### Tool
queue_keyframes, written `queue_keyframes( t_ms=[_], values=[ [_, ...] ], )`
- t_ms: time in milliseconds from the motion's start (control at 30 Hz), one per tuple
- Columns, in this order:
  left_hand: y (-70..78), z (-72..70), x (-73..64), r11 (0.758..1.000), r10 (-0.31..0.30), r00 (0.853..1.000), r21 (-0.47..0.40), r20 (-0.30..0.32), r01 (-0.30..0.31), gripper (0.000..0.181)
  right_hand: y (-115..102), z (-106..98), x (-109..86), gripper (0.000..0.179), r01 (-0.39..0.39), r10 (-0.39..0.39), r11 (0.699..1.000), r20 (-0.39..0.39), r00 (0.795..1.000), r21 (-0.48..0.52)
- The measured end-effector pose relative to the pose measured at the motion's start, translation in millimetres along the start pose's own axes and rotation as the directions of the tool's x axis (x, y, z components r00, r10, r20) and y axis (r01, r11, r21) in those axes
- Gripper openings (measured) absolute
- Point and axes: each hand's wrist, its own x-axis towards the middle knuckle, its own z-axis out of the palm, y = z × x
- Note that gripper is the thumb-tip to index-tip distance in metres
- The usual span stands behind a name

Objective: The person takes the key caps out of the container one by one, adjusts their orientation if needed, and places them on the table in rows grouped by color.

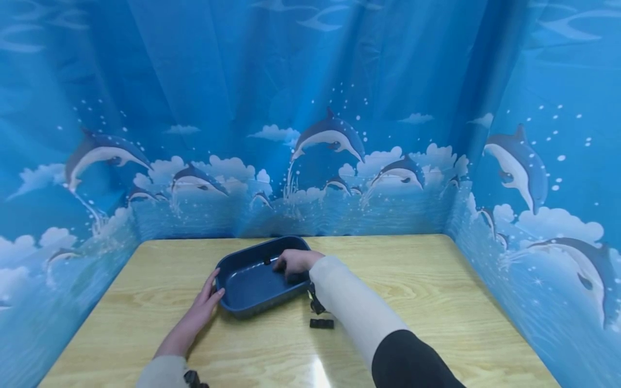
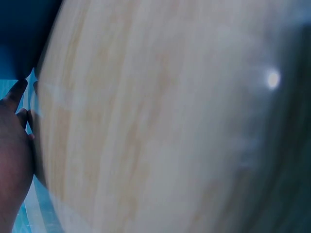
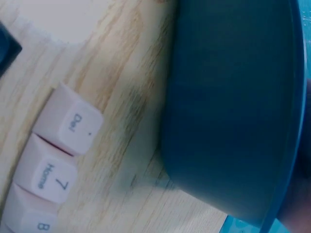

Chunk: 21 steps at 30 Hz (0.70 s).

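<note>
A dark blue rectangular tray (image 1: 252, 307) with raised walls sits on the table, turned at a slant. At its left corner my left hand (image 1: 206, 302) touches the outside of the wall, fingers and thumb spread. My right hand (image 1: 296, 262) reaches over the right rim into the tray, fingers bent down; its fingertips and anything between them are hidden. Inside, a small dark piece (image 1: 267, 261) lies near the far wall. In front of the tray is a short row of keycaps (image 1: 322, 323), dark from above. The right wrist view shows these keycaps (image 3: 68, 126) pale, marked Del, 7 Home and 8.
The wood-grain table (image 1: 412, 302) extends around the tray. A blue dolphin-print curtain (image 1: 233, 134) hangs behind it and along both sides. A small dark blue corner of something (image 3: 5, 48) shows at the edge of the right wrist view.
</note>
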Motion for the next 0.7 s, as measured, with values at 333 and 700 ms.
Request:
queue_keyframes(
  t_ms=[333,700],
  values=[
    [0.0,1.3,1.9,1.000,0.013,1.000,0.016,-0.002,-0.013,0.063,-1.1,0.3,-11.3,0.034,-0.038,0.039,0.999,-0.031,0.999,0.028],
    [-0.9,-1.0,2.1,0.999,0.023,1.000,0.029,0.003,-0.023,0.064,1.6,-15.0,-31.9,0.025,0.031,-0.014,0.991,-0.126,0.992,0.131]
  ],
)
